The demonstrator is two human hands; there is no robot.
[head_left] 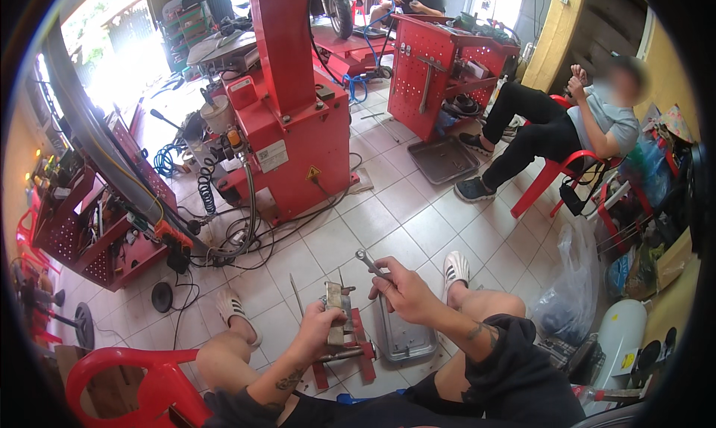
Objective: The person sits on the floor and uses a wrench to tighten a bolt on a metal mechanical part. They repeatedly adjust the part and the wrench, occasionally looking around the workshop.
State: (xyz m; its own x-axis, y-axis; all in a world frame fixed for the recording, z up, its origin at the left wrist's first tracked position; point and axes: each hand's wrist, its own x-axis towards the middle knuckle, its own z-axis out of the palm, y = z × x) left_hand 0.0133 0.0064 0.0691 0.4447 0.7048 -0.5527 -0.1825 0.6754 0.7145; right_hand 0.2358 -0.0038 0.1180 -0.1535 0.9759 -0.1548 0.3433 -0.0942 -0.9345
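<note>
Two hands are closed: your left hand on a blocky metal part at eleven o'clock, your right hand around a wrench at twelve. The wrench should feel rigid, fairly heavy, perhaps slick; grip it mid-shank. The part looks stiff too, best held by its sides. Its metal is dull, the red frame straight-barred, the tray at one o'clock round-cornered.

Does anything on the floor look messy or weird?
Yes: black cables lie in tangled loops on the tiled floor beside the red machine, which looks untidy. I can't see any obvious spill.
</note>
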